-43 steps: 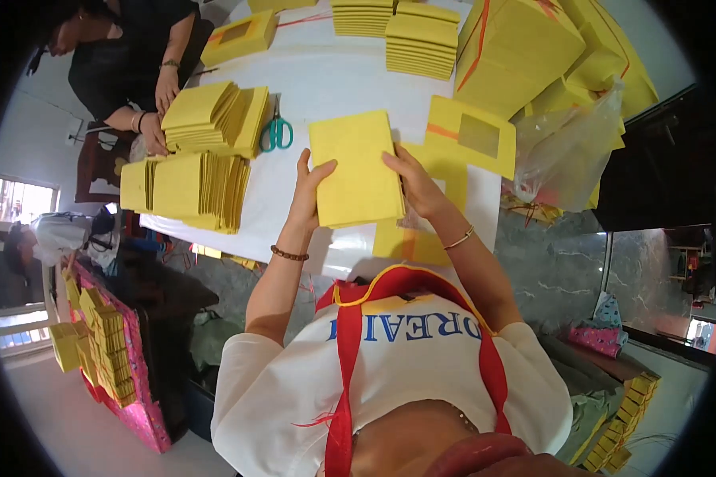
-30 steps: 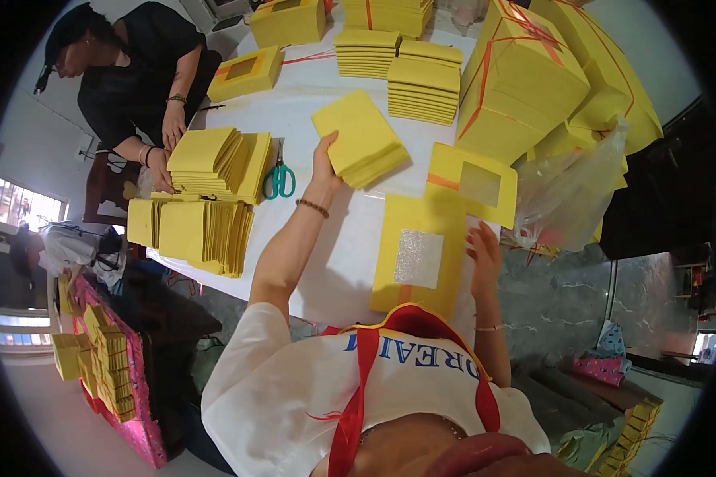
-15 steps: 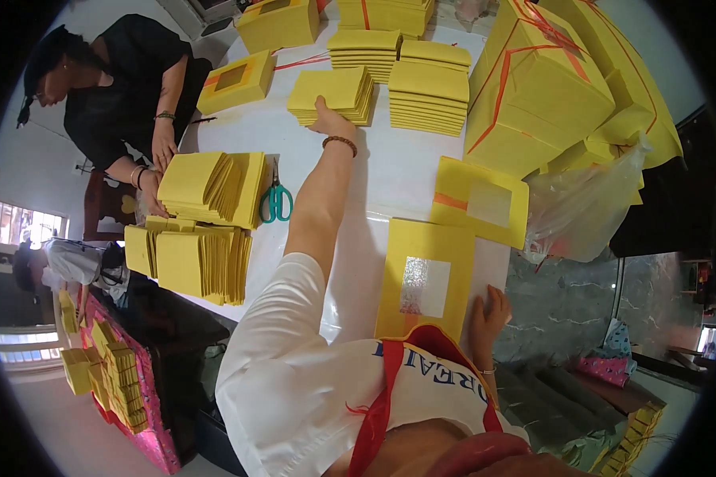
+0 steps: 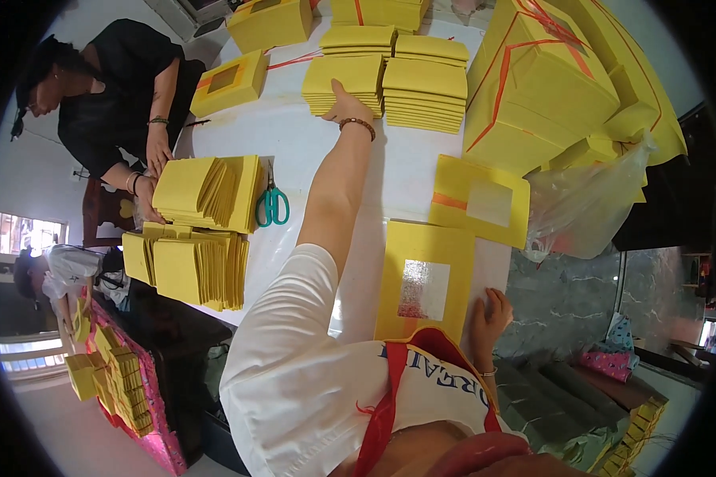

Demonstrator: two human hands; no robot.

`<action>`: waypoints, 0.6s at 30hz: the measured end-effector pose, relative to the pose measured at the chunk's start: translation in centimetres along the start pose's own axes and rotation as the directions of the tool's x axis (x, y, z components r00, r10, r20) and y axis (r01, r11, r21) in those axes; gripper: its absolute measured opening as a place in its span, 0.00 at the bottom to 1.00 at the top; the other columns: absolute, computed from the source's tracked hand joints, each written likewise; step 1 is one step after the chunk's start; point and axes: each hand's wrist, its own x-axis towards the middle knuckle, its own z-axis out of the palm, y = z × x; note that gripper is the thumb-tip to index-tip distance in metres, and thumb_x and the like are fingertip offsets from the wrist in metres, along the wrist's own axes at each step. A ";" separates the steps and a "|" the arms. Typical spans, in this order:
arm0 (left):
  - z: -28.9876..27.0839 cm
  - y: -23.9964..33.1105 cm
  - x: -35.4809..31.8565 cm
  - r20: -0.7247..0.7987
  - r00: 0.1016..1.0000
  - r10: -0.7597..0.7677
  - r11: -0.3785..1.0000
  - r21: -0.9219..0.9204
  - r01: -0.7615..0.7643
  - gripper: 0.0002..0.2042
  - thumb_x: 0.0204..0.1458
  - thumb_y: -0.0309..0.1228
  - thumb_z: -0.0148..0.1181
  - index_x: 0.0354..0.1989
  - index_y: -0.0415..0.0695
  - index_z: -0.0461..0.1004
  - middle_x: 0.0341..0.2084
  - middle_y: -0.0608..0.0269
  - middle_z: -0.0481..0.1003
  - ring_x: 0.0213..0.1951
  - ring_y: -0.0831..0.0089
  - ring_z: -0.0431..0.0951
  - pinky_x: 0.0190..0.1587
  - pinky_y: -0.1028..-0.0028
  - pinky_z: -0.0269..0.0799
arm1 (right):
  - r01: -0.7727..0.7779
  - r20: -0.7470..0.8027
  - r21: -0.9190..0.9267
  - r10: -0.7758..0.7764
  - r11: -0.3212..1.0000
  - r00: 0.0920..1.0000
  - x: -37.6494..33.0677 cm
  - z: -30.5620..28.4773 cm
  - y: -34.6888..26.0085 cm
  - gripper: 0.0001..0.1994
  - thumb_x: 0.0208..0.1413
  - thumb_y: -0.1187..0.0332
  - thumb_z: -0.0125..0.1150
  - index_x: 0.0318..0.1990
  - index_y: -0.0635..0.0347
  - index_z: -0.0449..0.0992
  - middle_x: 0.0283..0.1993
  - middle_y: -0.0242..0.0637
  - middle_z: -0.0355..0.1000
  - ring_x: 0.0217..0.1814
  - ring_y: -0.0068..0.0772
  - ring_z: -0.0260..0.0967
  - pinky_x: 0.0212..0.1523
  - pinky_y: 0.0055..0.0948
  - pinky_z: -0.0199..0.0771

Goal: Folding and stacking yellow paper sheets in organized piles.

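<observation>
My left hand (image 4: 344,104) reaches far across the white table to a stack of yellow folded paper pieces (image 4: 334,75). Its thumb lies on top and the hand grips the stack's near edge, with some fingers hidden. This stack is up against a neighbouring yellow stack (image 4: 425,91) on its right. My right hand (image 4: 494,314) rests at the table's right edge, fingers loosely apart and holding nothing. Beside it lies a flat yellow paper piece with a clear window (image 4: 423,286); a similar windowed piece (image 4: 479,200) lies farther away.
Teal-handled scissors (image 4: 273,207) lie left of my arm. At the left, a person in black (image 4: 123,87) has both hands at piled yellow pieces (image 4: 195,187). Large yellow bundles tied with red strap (image 4: 545,91) and a clear plastic bag (image 4: 589,207) stand at the right.
My left hand has moved the yellow stack to the right, closing it up against the neighbouring stacks. My right hand stays at the table edge.
</observation>
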 end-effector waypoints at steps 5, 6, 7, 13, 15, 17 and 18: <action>0.2 -0.3 0.9 -0.004 0.999 -0.039 0.987 0.157 0.040 0.51 0.32 0.66 0.59 0.57 0.39 0.50 0.49 0.49 0.62 0.49 0.57 0.66 0.52 0.64 0.65 | -0.020 -0.001 0.016 0.020 1.000 1.000 -0.1 0.1 0.2 0.14 0.48 0.70 0.58 0.44 0.59 0.73 0.49 0.36 0.67 0.54 0.38 0.59 0.54 0.36 0.49; 0.1 -0.2 0.9 0.024 0.999 -0.035 0.987 0.158 0.031 0.51 0.31 0.68 0.58 0.55 0.38 0.51 0.49 0.49 0.62 0.49 0.57 0.66 0.51 0.64 0.65 | -0.022 -0.001 0.016 0.022 1.000 1.000 -0.1 0.1 0.2 0.14 0.48 0.70 0.58 0.44 0.59 0.73 0.49 0.36 0.67 0.54 0.38 0.59 0.54 0.36 0.49; 0.1 -0.1 0.8 0.025 0.999 -0.036 0.987 0.159 0.031 0.51 0.31 0.68 0.58 0.55 0.38 0.51 0.49 0.49 0.62 0.49 0.57 0.66 0.51 0.64 0.65 | -0.013 -0.009 0.028 0.013 1.000 1.000 -0.1 0.1 0.2 0.14 0.48 0.70 0.58 0.44 0.59 0.73 0.49 0.36 0.67 0.53 0.38 0.59 0.54 0.36 0.49; -0.9 -0.8 0.4 0.255 0.963 0.087 0.994 -0.090 -0.066 0.49 0.35 0.57 0.65 0.57 0.37 0.47 0.52 0.50 0.58 0.51 0.59 0.64 0.54 0.66 0.64 | 0.040 -0.056 0.026 -0.039 0.999 0.998 0.0 0.5 0.7 0.12 0.48 0.71 0.58 0.43 0.59 0.74 0.48 0.36 0.68 0.51 0.38 0.62 0.53 0.35 0.52; -1.2 -0.9 0.8 0.313 0.948 0.061 0.994 -0.102 -0.031 0.48 0.40 0.50 0.65 0.61 0.36 0.41 0.55 0.50 0.56 0.54 0.59 0.63 0.56 0.66 0.63 | 0.051 -0.060 0.021 -0.049 0.998 0.997 0.1 0.6 0.6 0.12 0.48 0.71 0.58 0.42 0.59 0.74 0.47 0.36 0.69 0.51 0.37 0.62 0.53 0.35 0.52; -1.7 -1.3 1.2 0.391 0.915 0.103 0.986 -0.160 -0.043 0.46 0.43 0.47 0.64 0.62 0.38 0.39 0.56 0.51 0.56 0.55 0.60 0.62 0.56 0.66 0.63 | 0.049 -0.053 -0.002 -0.049 0.999 0.997 0.1 0.6 0.5 0.11 0.49 0.72 0.58 0.41 0.58 0.74 0.47 0.35 0.69 0.51 0.37 0.62 0.52 0.35 0.52; -2.1 -1.7 1.4 0.460 0.875 0.148 0.975 -0.215 -0.052 0.45 0.46 0.45 0.62 0.64 0.40 0.37 0.57 0.52 0.55 0.56 0.61 0.61 0.56 0.66 0.63 | 0.047 -0.057 -0.005 -0.048 0.999 0.997 0.0 0.5 0.4 0.11 0.49 0.72 0.58 0.41 0.58 0.74 0.47 0.35 0.69 0.51 0.37 0.62 0.52 0.35 0.52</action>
